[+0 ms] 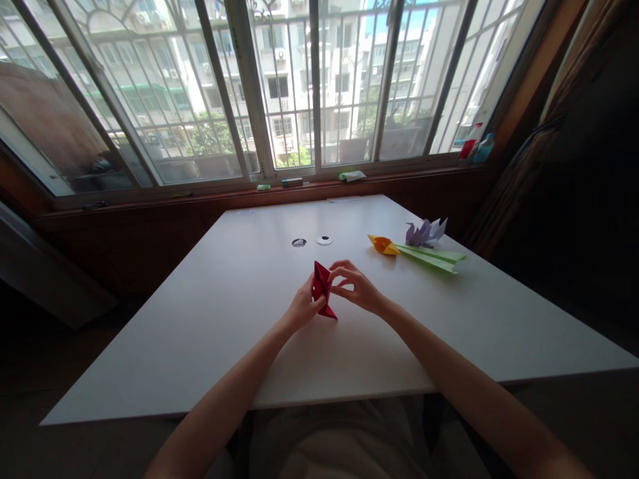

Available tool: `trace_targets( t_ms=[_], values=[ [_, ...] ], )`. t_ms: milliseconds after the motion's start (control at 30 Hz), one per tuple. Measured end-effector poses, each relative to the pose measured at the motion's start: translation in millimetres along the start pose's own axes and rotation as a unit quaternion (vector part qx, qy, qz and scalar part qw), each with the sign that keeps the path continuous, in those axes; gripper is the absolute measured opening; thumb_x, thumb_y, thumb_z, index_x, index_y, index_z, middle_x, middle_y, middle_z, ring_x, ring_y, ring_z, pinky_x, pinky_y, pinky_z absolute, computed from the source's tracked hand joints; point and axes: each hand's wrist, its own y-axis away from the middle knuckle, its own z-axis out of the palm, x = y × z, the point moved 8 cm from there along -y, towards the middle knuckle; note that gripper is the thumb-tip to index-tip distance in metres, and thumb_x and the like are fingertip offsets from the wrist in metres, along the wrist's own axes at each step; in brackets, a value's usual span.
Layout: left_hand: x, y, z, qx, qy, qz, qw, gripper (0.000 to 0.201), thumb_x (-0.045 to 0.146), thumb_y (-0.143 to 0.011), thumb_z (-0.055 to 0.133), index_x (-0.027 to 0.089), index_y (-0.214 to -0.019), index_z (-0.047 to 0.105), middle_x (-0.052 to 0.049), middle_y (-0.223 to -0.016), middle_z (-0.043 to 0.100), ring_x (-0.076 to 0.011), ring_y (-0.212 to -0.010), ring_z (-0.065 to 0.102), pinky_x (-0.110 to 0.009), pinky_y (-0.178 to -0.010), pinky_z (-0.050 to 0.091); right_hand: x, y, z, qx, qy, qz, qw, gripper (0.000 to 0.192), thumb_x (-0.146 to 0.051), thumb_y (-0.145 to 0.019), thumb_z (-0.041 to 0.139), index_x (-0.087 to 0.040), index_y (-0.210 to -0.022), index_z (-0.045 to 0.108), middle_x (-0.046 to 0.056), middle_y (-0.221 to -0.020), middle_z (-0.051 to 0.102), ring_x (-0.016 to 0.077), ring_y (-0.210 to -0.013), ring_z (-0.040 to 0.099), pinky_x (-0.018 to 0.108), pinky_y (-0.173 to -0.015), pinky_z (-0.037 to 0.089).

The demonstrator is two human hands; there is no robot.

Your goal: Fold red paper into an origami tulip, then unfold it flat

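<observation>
A folded red paper piece (323, 287) with pointed ends is held up just above the white table (210, 332). My left hand (302, 306) grips its left side, thumb across the lower front. At its right edge, my right hand (355, 286) has thumb and fingertips pinched on the paper, with a gap between the curled fingers. The underside of the red paper is hidden by my left hand.
To the right lie a yellow-orange paper boat (383, 245), a green folded paper plane (433, 257) and purple paper cranes (424, 233). Two round discs (324, 240) sit in the tabletop beyond my hands. Small packets (352, 176) and bottles (483, 148) stand along the windowsill.
</observation>
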Motion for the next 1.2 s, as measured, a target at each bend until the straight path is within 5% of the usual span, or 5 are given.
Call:
trace_targets(
  t_ms=[167,467,767,1033,1200],
  values=[
    [-6,-3,2.9,-0.026,0.05,-0.023,0.998,0.026,0.016,-0.069,0.046,0.015,-0.094,0.052,0.0,-0.075,0.055,-0.0115,-0.066,0.047,-0.024,-0.061,0.039,-5,0,-2,-0.026,-0.035,0.002,0.999,0.018,-0.035,-0.073,0.057,-0.023,-0.087,0.058,0.006,-0.124,0.036,0.0218,-0.116,0.038,0.038,-0.088,0.043],
    [-5,7,14.8,-0.146,0.244,-0.138,0.949,0.022,0.028,-0.074,0.044,0.011,-0.083,0.056,-0.003,-0.073,0.057,-0.013,-0.066,0.05,-0.025,-0.062,0.039,4,0,3,-0.073,-0.105,0.046,0.991,0.02,-0.039,-0.072,0.058,-0.02,-0.076,0.06,0.006,-0.133,0.032,0.0229,-0.124,0.028,0.038,-0.098,0.03],
    [-8,12,29.1,-0.188,0.341,-0.178,0.904,0.041,0.038,-0.077,0.042,0.017,-0.112,0.041,-0.007,-0.086,0.057,-0.0163,-0.063,0.059,-0.031,-0.06,0.046,11,-2,1,-0.038,-0.202,0.088,0.975,0.021,-0.041,-0.071,0.059,-0.02,-0.072,0.062,0.005,-0.133,0.032,0.0237,-0.117,0.036,0.037,-0.089,0.038],
    [-6,11,23.9,-0.184,0.367,-0.165,0.897,0.033,0.027,-0.074,0.047,0.014,-0.104,0.05,-0.006,-0.089,0.058,-0.0117,-0.065,0.052,-0.025,-0.061,0.042,8,-1,2,-0.055,-0.212,0.104,0.97,0.019,-0.039,-0.068,0.062,-0.02,-0.069,0.062,0.003,-0.136,0.03,0.0239,-0.122,0.03,0.035,-0.09,0.037],
    [-10,7,20.5,-0.152,0.369,-0.159,0.903,0.034,0.03,-0.075,0.048,0.015,-0.105,0.053,-0.006,-0.094,0.06,-0.0144,-0.077,0.053,-0.026,-0.067,0.04,8,1,6,-0.082,-0.21,0.103,0.969,0.025,-0.042,-0.072,0.057,-0.017,-0.068,0.062,0.005,-0.137,0.028,0.0242,-0.111,0.044,0.036,-0.085,0.04]
  ],
)
